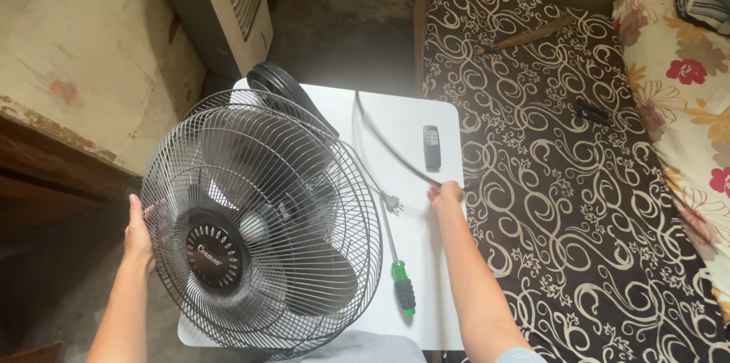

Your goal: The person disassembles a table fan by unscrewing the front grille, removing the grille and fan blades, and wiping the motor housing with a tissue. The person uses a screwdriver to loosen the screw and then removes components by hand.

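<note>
On white table: right hand [445, 193] pinching black strip [388, 142].

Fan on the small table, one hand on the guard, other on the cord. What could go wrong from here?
1. The fan overhangs the near-left edge of the white table, steadied only by the left hand on its guard; it could tip off.
2. The right hand holds the black cord; a pull could sweep the remote or snag the plug.
3. The screwdriver lies loose beside the fan and could roll off the near edge.
</note>
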